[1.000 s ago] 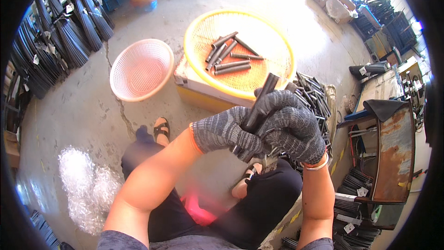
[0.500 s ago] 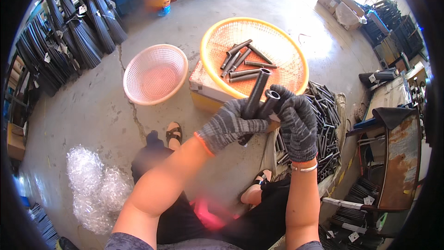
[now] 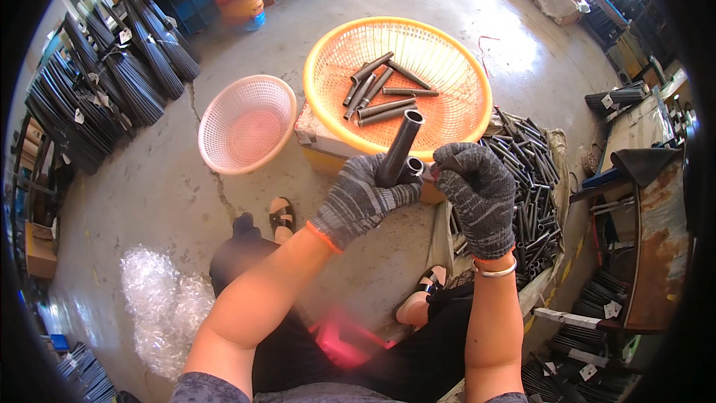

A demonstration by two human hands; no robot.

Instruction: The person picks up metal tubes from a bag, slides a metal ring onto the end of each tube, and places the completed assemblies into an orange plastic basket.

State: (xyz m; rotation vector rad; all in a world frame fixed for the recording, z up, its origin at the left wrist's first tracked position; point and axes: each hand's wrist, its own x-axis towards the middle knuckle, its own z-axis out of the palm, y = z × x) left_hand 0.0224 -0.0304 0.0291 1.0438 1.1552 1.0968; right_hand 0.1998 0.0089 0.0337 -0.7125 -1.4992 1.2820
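Observation:
My left hand, in a grey knitted glove, is closed round two dark metal tubes. The longer-showing tube leans up and right, and its hollow end faces up. Only the open end of the other tube shows beside it. My right hand, gloved alike, is just right of that end with thumb and fingertips pinched together. Whatever the pinch holds is too small or hidden to make out. Beyond both hands, several similar tubes lie in a large orange-rimmed plastic basket.
The orange basket rests on a box. A smaller pink basket sits on the floor to its left. Right of my right hand spreads a heap of dark tubes on sacking. Clear plastic bags lie lower left; long rod bundles stand far left.
Both tubes in my left hand sit lower, the second one now mostly behind the glove. My right fingers have drawn slightly away from its end. The whole view has shifted a little.

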